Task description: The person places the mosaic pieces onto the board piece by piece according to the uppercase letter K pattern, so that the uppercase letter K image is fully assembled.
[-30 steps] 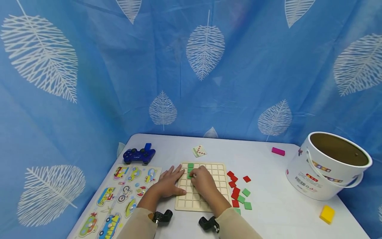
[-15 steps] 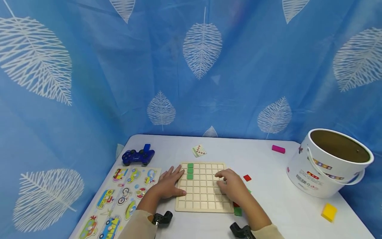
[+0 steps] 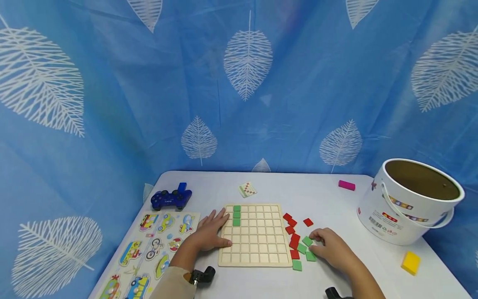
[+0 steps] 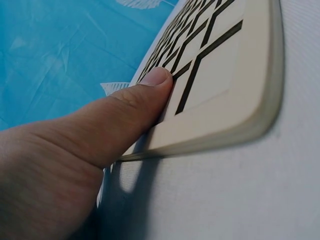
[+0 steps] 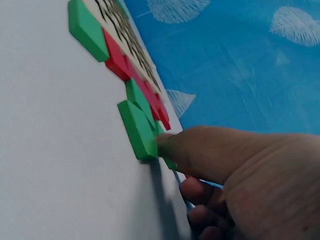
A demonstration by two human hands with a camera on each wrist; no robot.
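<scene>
The right hand reaches in over the surface with thumb and forefinger a little apart; the thumb is right at the loose green tiles, though from here I can't be sure it touches one. The left hand is spread wide, its thumb on the left edge of the wooden grid board. Three set green tiles line up from the board's far edge, near its left side. Red tiles are strewn off its right edge, beside the loose green ones. Farther out, a patterned card lies toward the surface's far edge, a blue game controller near the far left corner, and a white bucket stands at the right edge.
</scene>
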